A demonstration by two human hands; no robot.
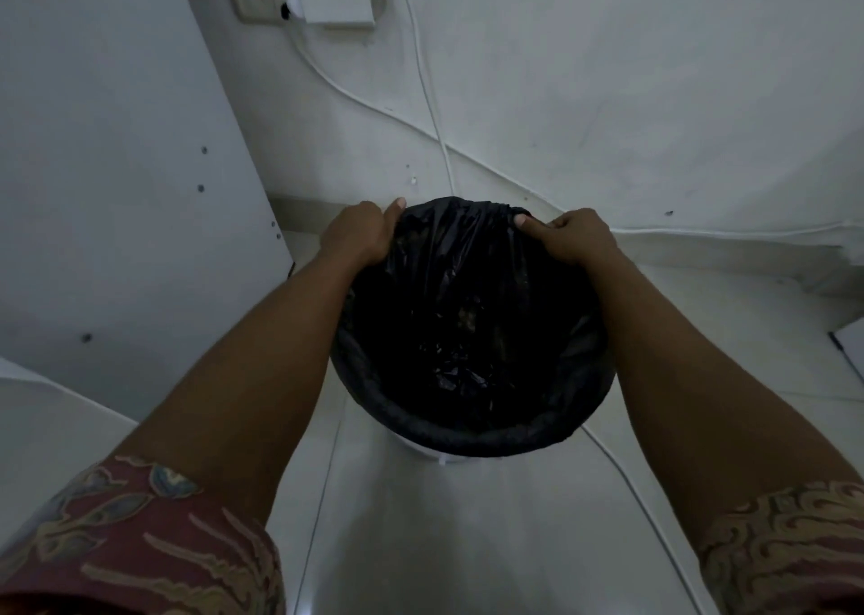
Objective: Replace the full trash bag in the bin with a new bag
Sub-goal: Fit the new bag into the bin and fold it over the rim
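A round bin (pixel 442 459) stands on the floor below me, lined with a black trash bag (pixel 467 315) whose edge is folded over the rim. Only a strip of the bin's white wall shows under the bag at the near side. My left hand (pixel 357 235) grips the bag's edge at the far left of the rim, thumb over the top. My right hand (pixel 568 238) pinches the bag's edge at the far right of the rim. Dark crumpled contents lie deep inside the bag; what they are cannot be made out.
A white wall stands right behind the bin, with a socket and white adapter (pixel 334 4) up high. White cables (pixel 435 114) run down the wall and along the floor to the bin's right. A white cabinet panel (pixel 117 170) stands at the left. The floor (pixel 421 544) is pale tile.
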